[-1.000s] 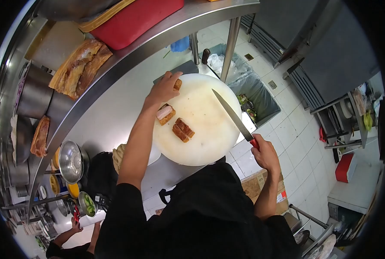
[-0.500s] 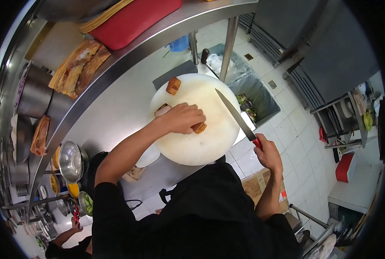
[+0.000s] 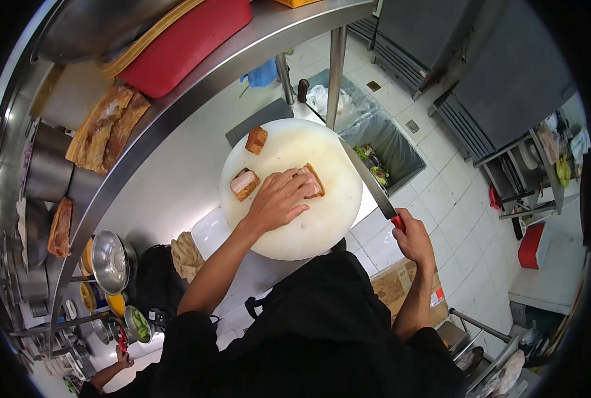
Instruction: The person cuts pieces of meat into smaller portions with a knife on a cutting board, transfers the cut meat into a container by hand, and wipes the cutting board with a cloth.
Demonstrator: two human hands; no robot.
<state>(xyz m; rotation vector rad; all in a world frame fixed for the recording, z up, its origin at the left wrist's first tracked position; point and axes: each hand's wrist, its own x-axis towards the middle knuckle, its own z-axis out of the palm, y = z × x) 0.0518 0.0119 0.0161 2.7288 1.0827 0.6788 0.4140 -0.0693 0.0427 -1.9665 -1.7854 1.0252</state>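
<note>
My left hand [image 3: 279,200] is over the round white cutting board [image 3: 295,239], its fingers stretched and its thumb spread away. Its fingertips touch a piece of roast pork belly [image 3: 316,180] with a browned rind. A second pork piece [image 3: 244,184], pale cut face up, lies left of that hand. Farther up, near the board's edge, is a third browned piece [image 3: 256,140]. In my right hand [image 3: 413,237] is the red handle of a long kitchen knife [image 3: 369,178]. Its blade slants up and left over the board's right edge, apart from the meat.
A steel shelf [image 3: 196,85] curves across the left, carrying larger pork slabs [image 3: 106,126] and a red container [image 3: 182,50]. Behind the board stands a lined waste bin [image 3: 401,156]. A white dish [image 3: 210,232] sits by the board. Another person's hand [image 3: 122,357] shows at lower left.
My left hand has opened from its curled grip and turned, uncovering the pork piece to its left. The piece under its fingertips now shows its pale face. The knife stays in my right hand.
</note>
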